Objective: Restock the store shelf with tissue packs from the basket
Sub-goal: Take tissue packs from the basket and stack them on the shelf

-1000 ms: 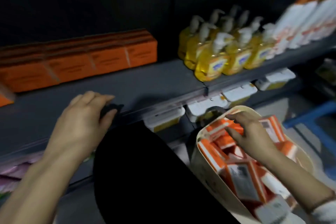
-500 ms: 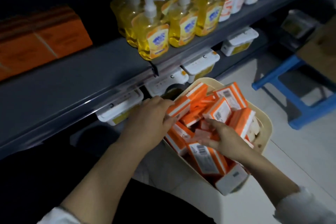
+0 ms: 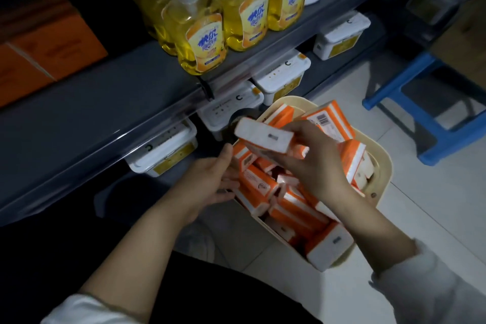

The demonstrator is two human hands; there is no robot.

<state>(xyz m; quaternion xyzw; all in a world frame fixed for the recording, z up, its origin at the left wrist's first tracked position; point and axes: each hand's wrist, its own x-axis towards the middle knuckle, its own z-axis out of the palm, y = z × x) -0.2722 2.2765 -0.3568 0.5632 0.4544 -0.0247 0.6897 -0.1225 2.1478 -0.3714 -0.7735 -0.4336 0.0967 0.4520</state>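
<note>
- One pack is held clamped by the right hand above the basket, frame centre.
- The left hand is kept spread, empty, against the basket's packs.
- The pack is judged light and soft; long edges should be gripped.

The scene is dim overall. The floor right of the hands is brightest; left of them lies deep shadow. Edges bend and blur.
</note>
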